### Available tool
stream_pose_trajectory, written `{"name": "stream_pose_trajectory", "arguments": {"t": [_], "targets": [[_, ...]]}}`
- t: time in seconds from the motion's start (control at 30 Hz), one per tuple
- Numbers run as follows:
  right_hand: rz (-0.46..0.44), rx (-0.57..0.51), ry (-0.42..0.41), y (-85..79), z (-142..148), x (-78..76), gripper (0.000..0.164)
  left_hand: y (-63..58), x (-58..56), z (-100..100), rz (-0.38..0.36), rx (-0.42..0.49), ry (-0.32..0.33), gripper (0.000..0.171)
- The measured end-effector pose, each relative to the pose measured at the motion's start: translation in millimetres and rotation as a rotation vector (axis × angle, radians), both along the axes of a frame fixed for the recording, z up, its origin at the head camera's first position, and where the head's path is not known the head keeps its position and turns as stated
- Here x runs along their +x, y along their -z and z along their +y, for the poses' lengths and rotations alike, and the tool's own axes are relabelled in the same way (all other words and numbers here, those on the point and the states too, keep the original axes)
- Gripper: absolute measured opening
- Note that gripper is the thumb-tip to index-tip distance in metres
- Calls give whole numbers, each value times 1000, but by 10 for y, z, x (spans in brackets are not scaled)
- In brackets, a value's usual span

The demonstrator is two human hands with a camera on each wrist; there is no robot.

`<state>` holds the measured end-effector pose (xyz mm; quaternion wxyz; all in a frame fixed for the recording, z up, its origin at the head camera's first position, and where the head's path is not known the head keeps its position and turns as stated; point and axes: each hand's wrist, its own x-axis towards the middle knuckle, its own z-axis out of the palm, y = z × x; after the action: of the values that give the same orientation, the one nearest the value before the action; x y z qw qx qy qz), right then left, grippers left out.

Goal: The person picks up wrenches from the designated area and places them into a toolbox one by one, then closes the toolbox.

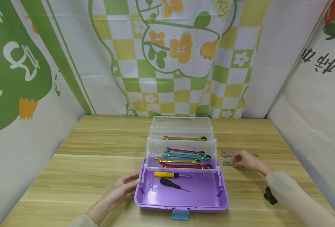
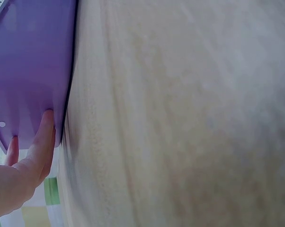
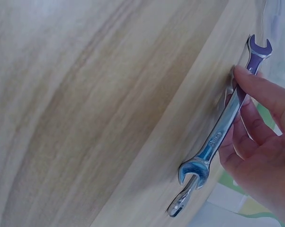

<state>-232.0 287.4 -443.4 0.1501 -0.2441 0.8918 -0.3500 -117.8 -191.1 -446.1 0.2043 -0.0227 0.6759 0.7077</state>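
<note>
My right hand (image 1: 244, 159) pinches a silver open-end wrench (image 3: 216, 135) between thumb and fingers, just right of the toolbox. Another silver wrench (image 1: 226, 154) lies behind it on the table, partly hidden by the hand. My left hand (image 1: 125, 187) touches the left side of the purple toolbox (image 1: 181, 201) with its fingers extended. In the left wrist view, fingertips (image 2: 48, 116) rest on the box's outer wall. The toolbox stands open, its clear trays (image 1: 181, 126) raised in tiers at the back. A yellow screwdriver (image 1: 164, 174) and a black screwdriver (image 1: 170, 183) lie inside.
Several coloured wrenches lie in the trays, among them a gold wrench (image 1: 184, 138), a teal wrench (image 1: 185, 155) and a red wrench (image 1: 184, 165). A black object (image 1: 270, 196) is partly covered by the right sleeve. Printed curtains (image 1: 99, 94) surround the wooden table (image 1: 85, 164).
</note>
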Motion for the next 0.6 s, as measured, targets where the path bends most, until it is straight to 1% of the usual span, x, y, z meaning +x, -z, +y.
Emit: {"name": "stream_pose_trajectory", "arguments": {"t": [0.23,0.43,0.6], "targets": [[12,-10,-20,-4,-6,2,9,-10,4,4,-1,2,4,61],[79,-7,-46,-62,3,-6,10,-26,13,1,6,-3,9,61],[109,-8,-51,-129,13,-28,10,-29,15,6,4,-8,3,61]]}}
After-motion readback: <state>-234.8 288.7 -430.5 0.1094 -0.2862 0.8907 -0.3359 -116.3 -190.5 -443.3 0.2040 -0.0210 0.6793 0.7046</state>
